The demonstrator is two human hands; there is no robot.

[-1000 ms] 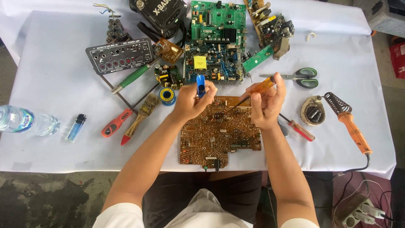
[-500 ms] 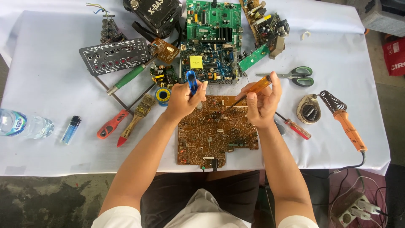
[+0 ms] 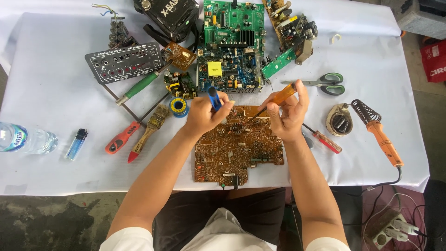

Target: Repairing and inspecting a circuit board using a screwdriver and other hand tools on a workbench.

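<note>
Both hands work over the brown circuit board (image 3: 238,148), which lies flat on the white tablecloth (image 3: 55,107) at the near table edge, square to the person, so its top edge is in easy reach. Left hand (image 3: 204,114) is closed around a blue-handled tool (image 3: 214,98), held upright between thumb and fingers above the board's upper left corner; its tip is hidden by the fingers. Right hand (image 3: 288,114) grips an orange-handled screwdriver (image 3: 277,98) like a pen, shaft slanting down and left so the tip meets the board near its top middle. This grip probably gives fine control at one spot.

Spares lie out of the working area. Far left: water bottle (image 3: 25,139), blue lighter (image 3: 76,143). Left of the hands: red-handled screwdriver (image 3: 121,137), brush (image 3: 149,128), solder reel (image 3: 179,106). Behind: green circuit boards (image 3: 232,44). Right: scissors (image 3: 325,82), soldering iron (image 3: 378,135) parked well apart from the hands.
</note>
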